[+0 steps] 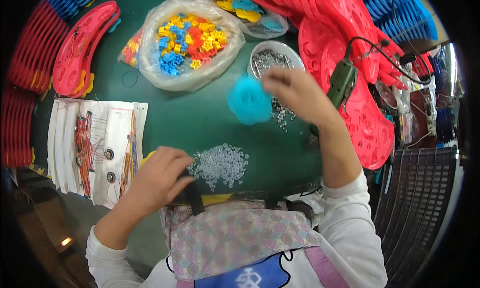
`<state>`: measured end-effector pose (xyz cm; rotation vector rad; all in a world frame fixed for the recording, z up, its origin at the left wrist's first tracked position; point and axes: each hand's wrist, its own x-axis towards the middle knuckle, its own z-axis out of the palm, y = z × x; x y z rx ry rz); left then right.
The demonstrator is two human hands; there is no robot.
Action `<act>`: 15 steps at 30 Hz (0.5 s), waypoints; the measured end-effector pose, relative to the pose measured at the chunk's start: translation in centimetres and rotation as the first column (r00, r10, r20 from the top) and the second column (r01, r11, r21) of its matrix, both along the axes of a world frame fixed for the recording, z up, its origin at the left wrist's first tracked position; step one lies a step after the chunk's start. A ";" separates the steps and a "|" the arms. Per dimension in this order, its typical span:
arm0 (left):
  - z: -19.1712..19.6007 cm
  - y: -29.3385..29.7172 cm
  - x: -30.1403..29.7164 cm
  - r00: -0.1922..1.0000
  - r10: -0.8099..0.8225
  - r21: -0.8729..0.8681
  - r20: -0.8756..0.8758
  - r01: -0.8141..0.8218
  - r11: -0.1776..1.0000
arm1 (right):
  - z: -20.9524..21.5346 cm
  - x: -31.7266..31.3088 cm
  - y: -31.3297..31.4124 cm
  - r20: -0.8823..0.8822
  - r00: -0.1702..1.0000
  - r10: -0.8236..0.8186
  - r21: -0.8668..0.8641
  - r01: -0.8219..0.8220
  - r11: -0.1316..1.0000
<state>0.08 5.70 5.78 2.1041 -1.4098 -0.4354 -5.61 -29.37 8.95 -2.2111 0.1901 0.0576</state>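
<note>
My right hand (300,90) pinches the edge of a translucent blue flower-shaped plastic piece (249,101), slightly blurred, above the green table. Just behind that hand stands a white bowl (254,63) of small metal screws, with more loose screws (283,119) spilled on the tabletop below it. My left hand (162,175) is at the left edge of a pile of small clear plastic rings (220,165), its thumb and fingers apart. Part of a yellow piece (148,158) peeks out beside the left hand; the rest is hidden.
A clear bag (150,70) of star-shaped blue, yellow and red pieces sits at the back. Red plastic shells (370,130) and a green corded electric tool (342,80) lie right. Wired parts rest on white sheets (102,123) at left. A dark crate (417,193) stands right.
</note>
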 end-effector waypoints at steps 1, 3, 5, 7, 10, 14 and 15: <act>-0.4 0.0 -0.8 0.997 -0.078 -0.025 -0.014 0.078 0.997 | -1.2 -2.7 -0.1 -0.086 0.994 0.064 0.058 -0.059 0.997; -1.5 0.0 -2.7 0.972 -0.232 -0.085 -0.030 0.229 0.970 | -3.8 -6.7 -0.1 -0.177 0.976 0.127 0.164 -0.098 0.982; -1.9 -0.2 -4.0 0.934 -0.354 -0.049 -0.041 0.352 0.935 | -5.9 -9.0 0.7 -0.169 0.984 0.062 0.071 -0.051 0.996; -1.9 -0.2 -4.9 0.896 -0.443 -0.006 0.011 0.443 0.896 | -6.9 -10.4 2.0 0.089 0.996 -0.031 -0.190 0.047 0.981; -1.6 0.5 -6.1 0.905 -0.409 0.115 0.116 0.397 0.911 | -5.1 -12.1 3.5 0.424 0.880 -0.213 -0.222 0.329 0.918; -1.6 1.9 -7.5 0.878 -0.329 0.104 0.346 0.313 0.944 | -2.5 -15.2 -0.3 0.644 0.674 -0.363 -0.290 0.653 0.700; -1.5 2.6 -7.9 0.876 -0.287 0.095 0.387 0.272 0.958 | -2.2 -16.0 -1.8 0.624 0.658 -0.422 -0.302 0.701 0.646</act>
